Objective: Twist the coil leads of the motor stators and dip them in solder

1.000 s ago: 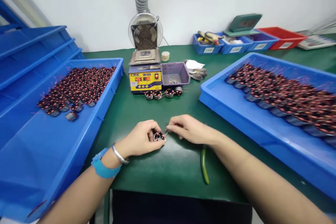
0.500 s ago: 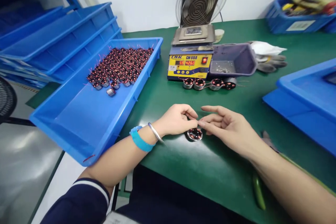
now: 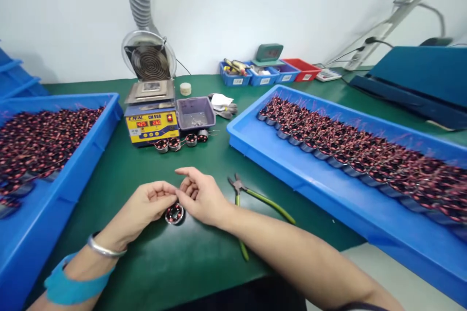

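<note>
A small wound motor stator (image 3: 174, 214), a metal ring with copper coils inside, rests on the green table just in front of my fingers. My left hand (image 3: 155, 200) is closed in a pinch right above its rim. The fingertips of my right hand (image 3: 200, 197) meet those of the left; its thumb is pressed in and its index finger is raised. Whatever is between the fingertips, perhaps thin wire, is too small to make out. Cutting pliers (image 3: 238, 185) with green handles lie beside my right wrist, partly under the forearm.
Behind the hands stands a yellow-fronted solder pot (image 3: 153, 124), with several stators (image 3: 175, 144) lined up before it. A purple bin (image 3: 196, 112) adjoins it. Blue trays of stators flank me, one left (image 3: 85, 155) and one right (image 3: 270, 165). Small bins (image 3: 236, 79) line the wall.
The view has swung right, bringing the right tray of stators and the whole pliers into sight. My hands keep nearly the same pinch above the stator.
</note>
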A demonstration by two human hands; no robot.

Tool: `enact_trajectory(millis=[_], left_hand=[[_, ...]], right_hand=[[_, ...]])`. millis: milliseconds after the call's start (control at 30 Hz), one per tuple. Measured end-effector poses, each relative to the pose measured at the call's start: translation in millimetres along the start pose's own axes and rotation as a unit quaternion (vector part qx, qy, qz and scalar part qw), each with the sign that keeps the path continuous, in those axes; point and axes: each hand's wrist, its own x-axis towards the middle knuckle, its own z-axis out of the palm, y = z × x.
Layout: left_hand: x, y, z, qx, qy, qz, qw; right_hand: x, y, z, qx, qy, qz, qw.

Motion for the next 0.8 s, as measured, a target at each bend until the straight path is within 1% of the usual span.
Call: enact_trajectory(millis=[100,233,400,500,533,633,733,800], left_hand=[[-1,-3,-1.1,-0.006,0.0,-0.004,1.0],[2,-5,-3.6,-0.029,0.009,-0.006,1.0],[3,0,-1.3,-0.034,0.018,0.006,0.999],[-2,7,3.6,-0.028,0.022,0.023,0.999],[-4,9,4.8,-0.027,0.015,0.031,0.999],[-3,11,3.6,-0.033,0.04,0.012,0.999],[3,8,-3.5,-0.045,-0.017,0.002,0.999],[5,6,-7.2,-0.05,-0.042,0.002,0.998]], right_hand=[[-2,2,-2,-0.012,-0.005,-0.019,1.0],[-3,2,-5,-0.036,0.002,-0.029,0.999],[-2,0,-6,-0.062,0.008,-0.029,0.998],[-4,-5,-7,-0.055,0.0,-0.024,0.998],[-4,-7,-8,-0.048,-0.003,-0.022,0.999],[-2,-8,-8,-0.013,-0.028,-0.014,0.999],[2,-5,-7,-0.006,-0.06,-0.001,0.998],[2,-6,-7,-0.027,-0.062,-0.018,0.998]])
